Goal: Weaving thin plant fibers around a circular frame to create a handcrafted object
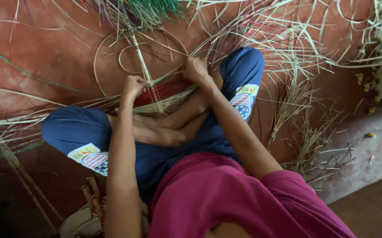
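Weaving is seen: the woven reed piece (160,94) rests on the crossed legs, far of the torso; left hand (133,86) is fisted on its strands, right hand (196,69) pinches others. Even tension is judged best kept, strands (296,88) pulled snug

Dry matt straw weave (162,94) on rough red floor (50,57).
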